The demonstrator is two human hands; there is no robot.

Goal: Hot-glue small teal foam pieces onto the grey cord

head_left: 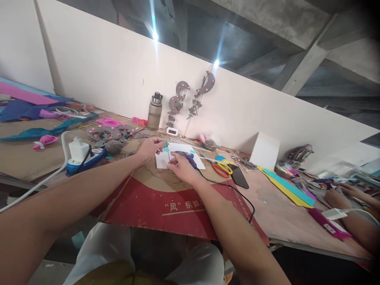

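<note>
Glue gun (186, 156), blue, gripped in my right hand (181, 166), nozzle turned toward a small teal piece (165, 145) pinched between the fingers of my left hand (150, 148); both meet over a white sheet (178, 158) lying on the brown and red cardboard (166, 198) that covers this part of the bench. Black cord (234, 190) trails from the gun across the cardboard toward the table's near edge. Orange-handled scissors (221, 168) lie just right of the sheet, a dark phone (239, 178) beside them, then a white box (265, 150) and yellow and teal strips (286, 184). Left of my hands: a heap of grey felt pieces with pink dots (111, 134), a blue power strip with a white charger (83, 156) and its white cable (38, 182). Against the back wall (103, 71): a water bottle (154, 111) and two hanging grey moon ornaments (190, 97). Far right, another person's hands (344, 194) work over their own materials. Hazards, as I judge them: the nozzle sits very near my left fingertips, so a slip could burn them; a drip could foul the sheet; the cord, if snagged by my forearm, could tug the gun off its mark.
</note>
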